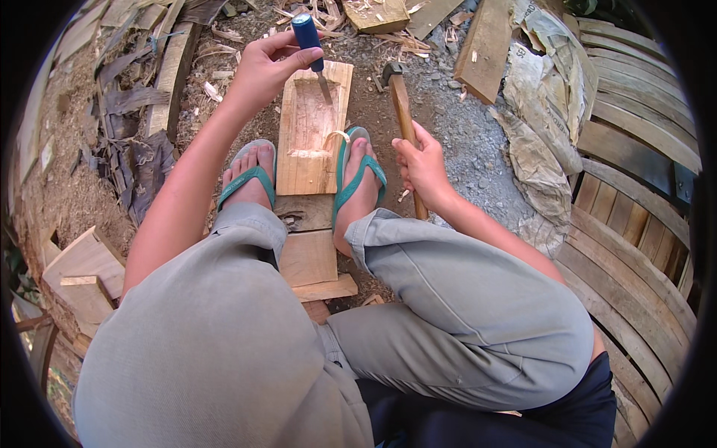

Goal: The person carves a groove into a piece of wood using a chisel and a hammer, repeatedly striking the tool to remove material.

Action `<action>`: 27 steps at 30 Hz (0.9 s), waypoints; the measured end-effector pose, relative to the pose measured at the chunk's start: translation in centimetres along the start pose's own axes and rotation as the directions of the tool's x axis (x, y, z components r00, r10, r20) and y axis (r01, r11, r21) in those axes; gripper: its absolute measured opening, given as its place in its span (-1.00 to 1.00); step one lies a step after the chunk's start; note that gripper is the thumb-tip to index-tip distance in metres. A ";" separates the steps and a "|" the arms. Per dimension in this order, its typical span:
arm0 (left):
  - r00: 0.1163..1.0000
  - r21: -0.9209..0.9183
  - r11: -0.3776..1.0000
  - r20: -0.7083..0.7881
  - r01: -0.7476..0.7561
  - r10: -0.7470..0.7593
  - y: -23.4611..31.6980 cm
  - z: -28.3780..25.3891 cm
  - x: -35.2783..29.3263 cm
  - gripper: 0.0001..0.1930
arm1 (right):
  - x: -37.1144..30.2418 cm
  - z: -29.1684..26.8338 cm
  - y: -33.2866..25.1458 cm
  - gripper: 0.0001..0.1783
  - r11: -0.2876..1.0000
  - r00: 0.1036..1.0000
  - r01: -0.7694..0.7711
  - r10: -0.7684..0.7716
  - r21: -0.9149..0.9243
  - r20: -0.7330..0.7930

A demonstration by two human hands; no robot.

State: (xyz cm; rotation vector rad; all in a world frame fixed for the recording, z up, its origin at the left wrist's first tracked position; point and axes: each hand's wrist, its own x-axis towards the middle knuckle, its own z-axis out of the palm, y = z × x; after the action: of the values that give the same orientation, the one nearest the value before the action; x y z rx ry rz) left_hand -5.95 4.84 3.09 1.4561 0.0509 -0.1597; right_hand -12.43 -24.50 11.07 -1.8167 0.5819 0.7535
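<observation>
My left hand [278, 63] is closed round the blue handle of a chisel [307, 45]. The chisel's blade points down into the hollow of a pale wood block [308, 174], with its tip at or just above the wood. A curled shaving [337, 137] stands up near the hollow's lower end. To the right, my right hand [427, 166] grips a hammer [403, 112] by its wooden handle, the dark metal head up and away from the chisel. My feet, in green flip-flops [249, 181], flank the block on both sides.
Wood shavings litter the ground beyond the block. A board [484, 56] lies at the upper right beside crumpled torn sacks [539, 112] and grey gravel. Slatted timber [635, 246] lines the right side. Offcuts [86, 269] lie at the left, near dark torn sheeting [134, 134].
</observation>
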 end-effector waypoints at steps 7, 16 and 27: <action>0.993 0.070 0.992 0.058 -0.105 0.101 -0.5 1.1 0.5 -0.62 | -0.3 -0.3 -0.5 -0.36 0.996 0.995 0.089 -0.090 -0.032 -0.045; 0.974 0.031 0.988 0.175 -0.152 0.144 0.5 1.7 0.1 -0.63 | -1.5 -3.7 -11.5 -0.47 0.829 0.870 0.480 -0.492 -0.288 0.031; 0.983 0.070 0.991 0.158 -0.110 0.098 -0.1 1.7 0.9 -0.64 | -18.9 -4.6 -23.5 -0.48 0.193 0.793 0.321 -0.590 -0.927 0.152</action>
State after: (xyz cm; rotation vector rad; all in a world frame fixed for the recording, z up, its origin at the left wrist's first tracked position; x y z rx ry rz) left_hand -5.15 3.12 3.08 1.5170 -0.1590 -0.1905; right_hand -8.07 -19.92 40.86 -3.0065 -0.4764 0.4000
